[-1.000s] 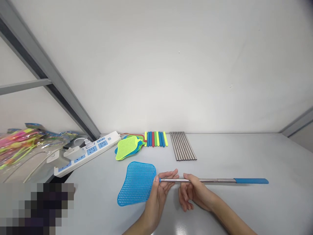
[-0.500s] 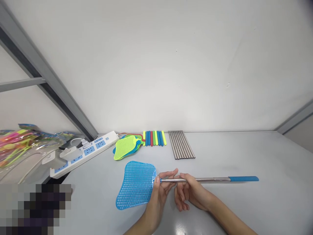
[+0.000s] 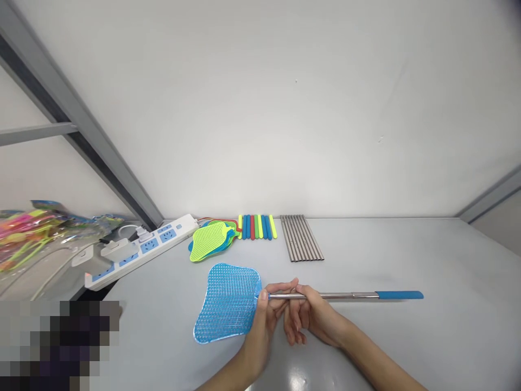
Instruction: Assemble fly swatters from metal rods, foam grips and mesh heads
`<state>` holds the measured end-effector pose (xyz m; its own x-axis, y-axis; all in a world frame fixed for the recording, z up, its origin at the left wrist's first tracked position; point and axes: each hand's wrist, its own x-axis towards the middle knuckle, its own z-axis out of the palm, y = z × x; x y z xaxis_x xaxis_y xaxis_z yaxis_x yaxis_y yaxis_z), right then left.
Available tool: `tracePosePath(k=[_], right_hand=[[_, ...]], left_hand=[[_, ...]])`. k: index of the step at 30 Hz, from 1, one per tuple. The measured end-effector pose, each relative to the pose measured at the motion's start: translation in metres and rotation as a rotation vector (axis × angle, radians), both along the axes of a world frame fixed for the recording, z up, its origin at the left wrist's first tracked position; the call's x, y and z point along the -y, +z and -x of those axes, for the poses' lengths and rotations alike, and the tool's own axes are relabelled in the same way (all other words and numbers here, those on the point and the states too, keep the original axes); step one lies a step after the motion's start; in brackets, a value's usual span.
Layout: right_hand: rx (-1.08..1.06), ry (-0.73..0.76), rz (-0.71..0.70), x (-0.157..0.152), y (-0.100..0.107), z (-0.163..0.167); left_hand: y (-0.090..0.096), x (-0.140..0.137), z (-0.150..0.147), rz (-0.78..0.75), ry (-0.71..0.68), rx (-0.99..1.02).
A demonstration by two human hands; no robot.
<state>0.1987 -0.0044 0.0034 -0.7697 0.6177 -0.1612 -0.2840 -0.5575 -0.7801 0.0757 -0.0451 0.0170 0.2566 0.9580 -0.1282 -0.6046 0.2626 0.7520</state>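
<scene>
A fly swatter (image 3: 230,304) with a blue mesh head, a metal rod and a blue grip lies level across both my hands, head to the left. My left hand (image 3: 266,317) pinches it where the head meets the rod, thumb on top. Close beside it, my right hand (image 3: 311,315) holds the metal rod between thumb and fingers, its other fingers curled below. The blue grip sticks out to the right over the table. Behind lie a pile of loose swatter heads (image 3: 209,241), yellow on top, a row of coloured grips (image 3: 256,227) and a row of metal rods (image 3: 302,239).
A white power strip (image 3: 154,247) with plugs and cables lies at the left. Beyond it are plastic bags with colourful things (image 3: 36,233). The grey table (image 3: 386,347) meets a white wall (image 3: 305,108) at the back. A blurred-out patch covers the lower left.
My right hand has slid slightly left along the rod, nearer my left hand. The swatter's grip end has shifted a little left; the head has tilted slightly.
</scene>
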Motion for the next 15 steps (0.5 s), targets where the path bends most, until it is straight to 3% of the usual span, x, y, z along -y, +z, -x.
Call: tracePosePath(k=[6,12,15], right_hand=[[0.118,-0.041,-0.08,-0.003,0.005,0.0],[0.343,-0.281,-0.434,-0.009,0.007,-0.006],[0.291,-0.385,-0.401,-0.014,0.007,-0.011]], left_hand=[[-0.005,-0.006,-0.001,0.012,0.153,-0.058],[-0.013,-0.014,0.005,0.022,0.376,-0.132],[-0.011,-0.015,0.008,0.047,0.427,-0.118]])
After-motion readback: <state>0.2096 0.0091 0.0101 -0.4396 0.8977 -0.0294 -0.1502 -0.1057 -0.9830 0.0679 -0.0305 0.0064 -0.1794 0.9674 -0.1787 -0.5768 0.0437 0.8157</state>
